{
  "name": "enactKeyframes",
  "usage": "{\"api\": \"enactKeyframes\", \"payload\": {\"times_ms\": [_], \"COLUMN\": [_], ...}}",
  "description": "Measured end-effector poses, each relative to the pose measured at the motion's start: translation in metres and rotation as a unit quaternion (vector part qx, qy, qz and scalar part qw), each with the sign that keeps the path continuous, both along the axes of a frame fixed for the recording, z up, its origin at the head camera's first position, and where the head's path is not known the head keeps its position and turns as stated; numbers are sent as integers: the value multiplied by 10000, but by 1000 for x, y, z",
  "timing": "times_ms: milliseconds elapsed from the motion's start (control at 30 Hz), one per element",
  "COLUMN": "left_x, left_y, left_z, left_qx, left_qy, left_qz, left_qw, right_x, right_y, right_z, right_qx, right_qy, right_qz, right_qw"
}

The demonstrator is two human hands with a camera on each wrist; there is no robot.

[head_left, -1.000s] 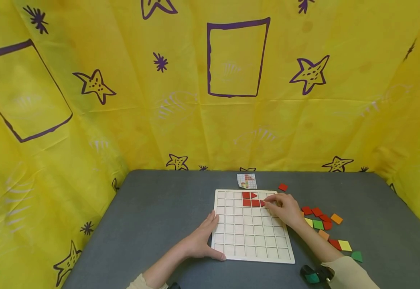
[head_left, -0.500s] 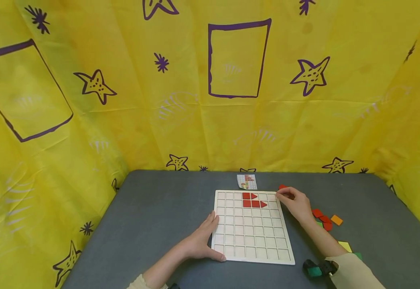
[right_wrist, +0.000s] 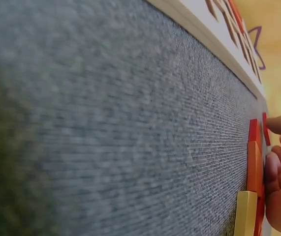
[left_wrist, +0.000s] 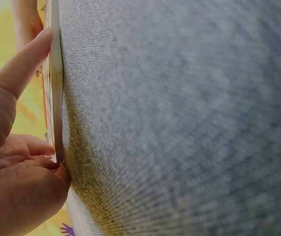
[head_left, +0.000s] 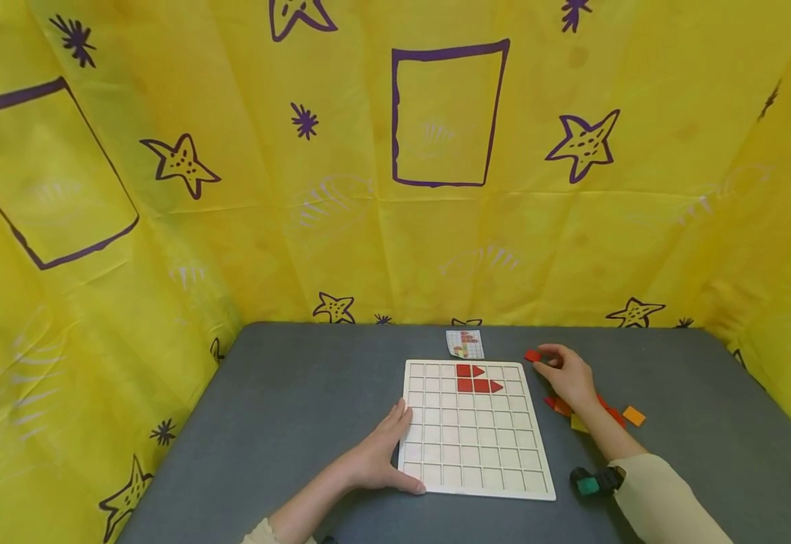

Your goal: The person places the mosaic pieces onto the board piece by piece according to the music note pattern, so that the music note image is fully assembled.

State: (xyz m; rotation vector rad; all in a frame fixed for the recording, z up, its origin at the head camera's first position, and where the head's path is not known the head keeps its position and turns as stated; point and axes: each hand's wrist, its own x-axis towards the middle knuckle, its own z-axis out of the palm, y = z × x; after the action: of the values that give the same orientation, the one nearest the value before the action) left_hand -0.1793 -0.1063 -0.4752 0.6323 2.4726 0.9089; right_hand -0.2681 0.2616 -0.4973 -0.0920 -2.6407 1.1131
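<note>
A white grid board [head_left: 473, 446] lies on the table. Near its top sit several red tiles [head_left: 481, 386], squares and pointed ones, in two short rows. My left hand [head_left: 378, 453] spans the board's near left corner, fingers along the left edge and thumb at the front edge. The left wrist view shows the thumb [left_wrist: 34, 51] straight against the board's side [left_wrist: 56, 83]. Beyond the board's far right corner, my right hand [head_left: 568, 378] has thumb and forefinger at a loose red tile [head_left: 532, 355]. In the right wrist view a fingertip overlaps this red tile [right_wrist: 265, 129].
A small printed card [head_left: 465, 344] with a coloured grid pattern lies behind the board. Right of the board, partly under my right forearm, are loose tiles, among them an orange tile [head_left: 634, 415] and a yellow tile [head_left: 577, 423]. Yellow patterned cloth [head_left: 368, 227] hangs behind the table.
My right hand has let go of the pointed red tile in the second row and moved away right, off the board, to the loose red tile. My left hand has stayed at the corner.
</note>
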Motion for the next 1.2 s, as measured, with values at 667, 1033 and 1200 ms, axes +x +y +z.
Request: {"api": "enactKeyframes", "payload": {"times_ms": [667, 1033, 1200], "left_x": [1, 0, 0], "left_y": [0, 0, -1], "left_z": [2, 0, 0], "left_qx": [5, 13, 30], "left_qy": [-93, 10, -11], "left_qz": [33, 7, 0], "left_qw": [10000, 10000, 10000], "right_x": [-5, 11, 20], "right_y": [-1, -13, -25], "right_z": [-5, 3, 8], "right_qx": [179, -459, -763], "right_qy": [26, 130, -224], "right_qz": [-36, -253, -248], "right_qw": [9998, 9985, 9965]}}
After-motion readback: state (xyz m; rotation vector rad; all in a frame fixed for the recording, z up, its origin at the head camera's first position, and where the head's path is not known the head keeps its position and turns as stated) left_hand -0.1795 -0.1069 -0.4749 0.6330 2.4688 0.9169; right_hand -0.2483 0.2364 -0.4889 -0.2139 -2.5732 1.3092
